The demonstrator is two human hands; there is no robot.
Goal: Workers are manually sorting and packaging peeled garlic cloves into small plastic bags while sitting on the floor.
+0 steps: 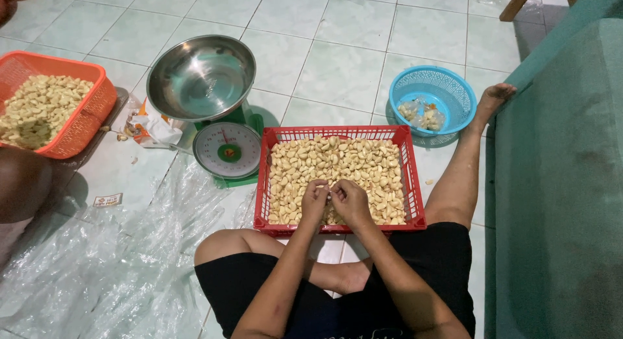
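- Your left hand (315, 199) and right hand (350, 201) are meeting over the near edge of the red basket (265, 183), fingers pinching 1 small peeled clove (329, 196) between them.
- The basket is sitting on the tiled floor (337, 66) in front of your legs, full of cloves.
- A green scale (227, 151) is standing just left of it.

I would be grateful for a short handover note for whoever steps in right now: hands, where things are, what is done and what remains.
Left hand and right hand: together over the red basket, pinching one small piece between the fingertips.
Red basket: on the floor before the crossed legs, nearly full of pale peeled cloves.
Scale: left of the basket, its steel bowl empty.
Blue basket: holds a few scraps.
Orange basket: far left, also full of cloves.
Done: nothing weighed yet.
Left: the whole red basket.
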